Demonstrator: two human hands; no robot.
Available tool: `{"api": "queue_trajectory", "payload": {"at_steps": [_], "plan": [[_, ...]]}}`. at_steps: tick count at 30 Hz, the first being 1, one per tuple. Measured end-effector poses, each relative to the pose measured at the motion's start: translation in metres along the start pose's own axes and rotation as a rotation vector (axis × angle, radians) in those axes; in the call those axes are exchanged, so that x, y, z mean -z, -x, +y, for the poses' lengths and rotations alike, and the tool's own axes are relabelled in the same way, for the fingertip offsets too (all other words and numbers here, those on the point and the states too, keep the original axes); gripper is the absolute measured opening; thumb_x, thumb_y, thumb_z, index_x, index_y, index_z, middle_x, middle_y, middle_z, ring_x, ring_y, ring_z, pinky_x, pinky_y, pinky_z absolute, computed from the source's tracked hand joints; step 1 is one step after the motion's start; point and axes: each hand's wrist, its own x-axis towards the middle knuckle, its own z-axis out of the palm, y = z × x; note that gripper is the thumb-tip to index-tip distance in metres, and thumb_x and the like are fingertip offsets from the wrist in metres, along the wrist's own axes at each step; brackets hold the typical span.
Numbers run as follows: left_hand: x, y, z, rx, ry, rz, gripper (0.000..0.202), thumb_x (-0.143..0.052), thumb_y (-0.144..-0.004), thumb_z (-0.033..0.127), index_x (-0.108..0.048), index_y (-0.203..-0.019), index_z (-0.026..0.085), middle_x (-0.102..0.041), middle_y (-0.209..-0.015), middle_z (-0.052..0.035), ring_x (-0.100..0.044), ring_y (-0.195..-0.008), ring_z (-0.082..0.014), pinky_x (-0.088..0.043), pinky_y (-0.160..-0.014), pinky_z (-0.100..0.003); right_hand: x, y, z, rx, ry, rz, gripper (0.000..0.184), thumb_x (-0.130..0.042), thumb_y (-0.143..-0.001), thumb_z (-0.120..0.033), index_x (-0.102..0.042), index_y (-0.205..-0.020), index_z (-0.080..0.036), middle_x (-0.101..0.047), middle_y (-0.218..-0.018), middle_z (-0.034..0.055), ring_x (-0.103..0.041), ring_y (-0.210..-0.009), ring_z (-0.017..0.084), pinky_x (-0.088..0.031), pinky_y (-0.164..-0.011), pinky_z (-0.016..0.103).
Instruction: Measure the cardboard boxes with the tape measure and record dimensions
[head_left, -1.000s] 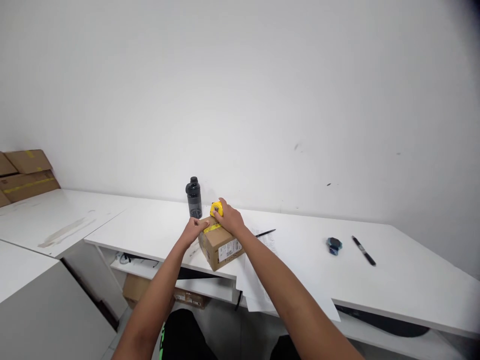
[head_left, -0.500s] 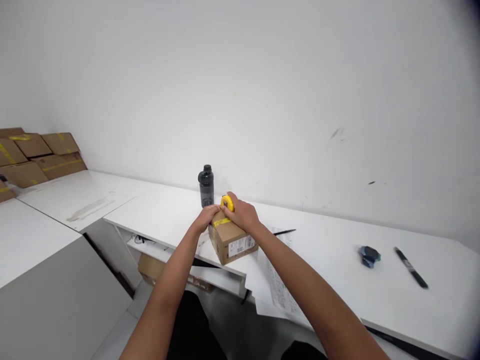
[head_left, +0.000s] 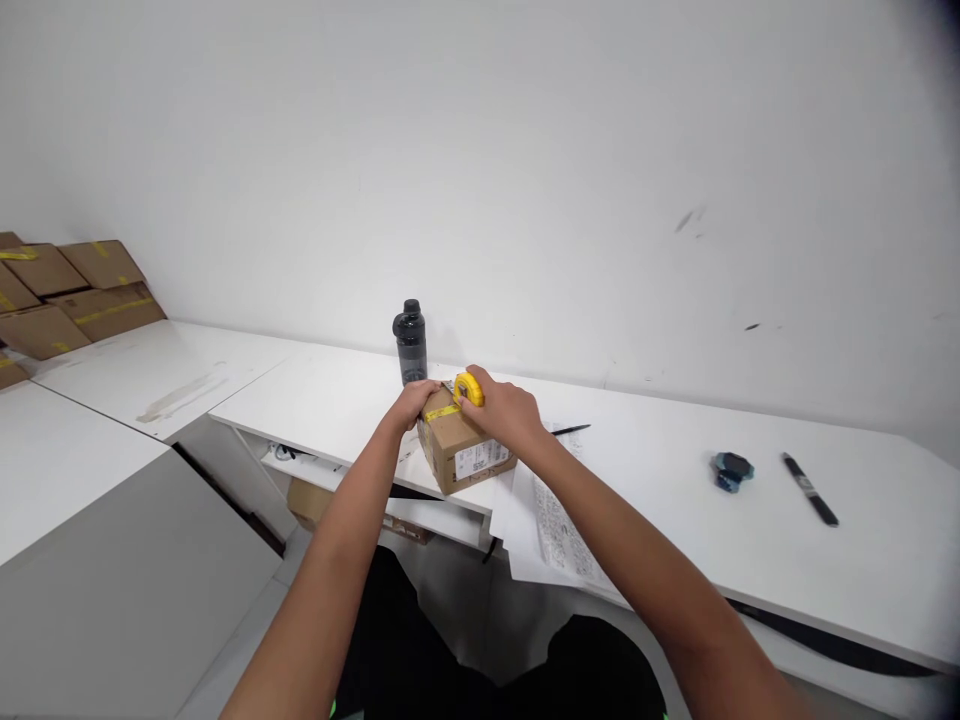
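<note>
A small brown cardboard box (head_left: 469, 459) with a white label sits near the front edge of the white desk (head_left: 645, 500). My right hand (head_left: 508, 412) is closed around a yellow tape measure (head_left: 469, 388) at the box's far top edge. Its yellow blade (head_left: 442, 411) lies across the box top. My left hand (head_left: 415, 401) pinches the blade's end at the box's left top edge.
A dark bottle (head_left: 410, 343) stands just behind the box. Printed paper sheets (head_left: 551, 525) overhang the desk edge, with a black pen (head_left: 570, 431) behind them. A blue-black object (head_left: 731, 470) and a black marker (head_left: 809, 489) lie right. Cardboard boxes (head_left: 64, 295) are stacked far left.
The view has shifted, so the box and hands sit a little higher in frame. Both hands keep their hold on the tape across the box top.
</note>
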Motion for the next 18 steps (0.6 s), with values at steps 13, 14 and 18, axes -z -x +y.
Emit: {"api": "queue_trajectory", "payload": {"at_steps": [13,14,18], "plan": [[0.002,-0.004,-0.006,-0.023,0.001,-0.052,0.037,-0.062,-0.07,0.035,-0.073,-0.098,0.014,-0.073,-0.101,-0.0083,-0.065,-0.089,-0.0227,-0.051,-0.078,-0.033,0.022,0.074,0.011,-0.05,0.059,-0.001,0.044,-0.045,-0.091,-0.042,-0.043,-0.134,-0.032,-0.072,-0.084,-0.0004,-0.064,-0.064,0.019,-0.024,-0.046,0.024],[0.002,-0.002,-0.005,-0.027,0.003,-0.062,0.038,-0.062,-0.07,0.036,-0.073,-0.098,0.014,-0.073,-0.102,-0.0087,-0.065,-0.089,-0.0228,-0.051,-0.078,-0.033,0.024,0.073,0.01,-0.048,0.067,-0.012,0.044,-0.044,-0.091,-0.042,-0.043,-0.133,-0.031,-0.071,-0.083,-0.0002,-0.064,-0.064,0.019,-0.023,-0.046,0.024],[0.001,0.0,-0.004,-0.048,-0.027,-0.069,0.038,-0.063,-0.069,0.037,-0.074,-0.097,0.013,-0.072,-0.103,-0.0096,-0.064,-0.089,-0.0229,-0.049,-0.079,-0.033,0.027,0.074,0.007,-0.044,0.09,-0.053,0.046,-0.044,-0.091,-0.043,-0.043,-0.135,-0.03,-0.071,-0.081,0.002,-0.063,-0.062,0.02,-0.024,-0.048,0.024]]}}
